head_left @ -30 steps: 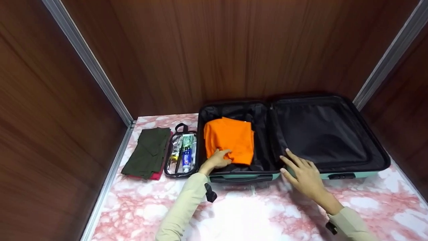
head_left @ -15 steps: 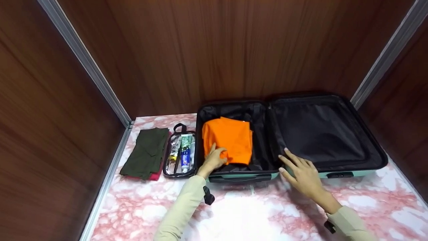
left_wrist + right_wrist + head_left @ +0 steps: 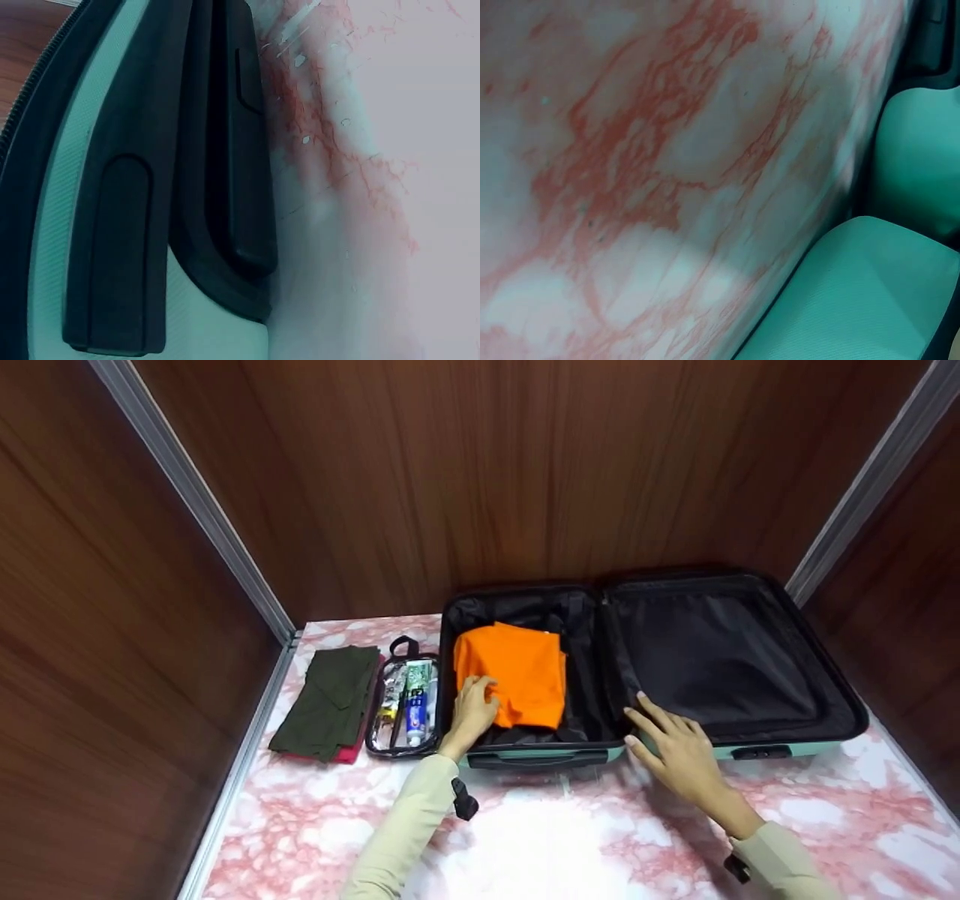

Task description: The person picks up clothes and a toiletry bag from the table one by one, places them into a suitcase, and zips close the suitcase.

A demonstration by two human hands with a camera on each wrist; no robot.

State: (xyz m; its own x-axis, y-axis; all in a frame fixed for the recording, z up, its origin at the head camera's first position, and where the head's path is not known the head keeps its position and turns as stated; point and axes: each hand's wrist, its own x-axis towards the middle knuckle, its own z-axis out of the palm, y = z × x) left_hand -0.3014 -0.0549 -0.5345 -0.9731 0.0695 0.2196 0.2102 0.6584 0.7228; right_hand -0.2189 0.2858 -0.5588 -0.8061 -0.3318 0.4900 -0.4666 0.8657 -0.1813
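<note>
An open suitcase with a mint-green shell (image 3: 855, 292) and black lining (image 3: 581, 660) lies flat on the table. In its left half rests a folded orange garment (image 3: 525, 675). My left hand (image 3: 472, 709) is at the garment's front left corner, fingers bent and thumb apart from them, touching the cloth. Neither wrist view shows the fingers. The left wrist view looks at the black carry handle (image 3: 251, 150) on the suitcase side. My right hand (image 3: 679, 750) rests with spread fingers on the suitcase's front edge, near the hinge between the halves.
Left of the suitcase lies a clear zip pouch (image 3: 381, 739) with toothpaste tubes (image 3: 417, 712) and other small items. Beyond it is a folded dark green garment (image 3: 326, 701) over a red one (image 3: 349, 754). Wooden panels (image 3: 510, 472) enclose the marbled table (image 3: 315, 825).
My left hand has drawn left along the orange garment's front corner, and the cloth there lies less rumpled. The right hand stays in place. The head view has shifted slightly.
</note>
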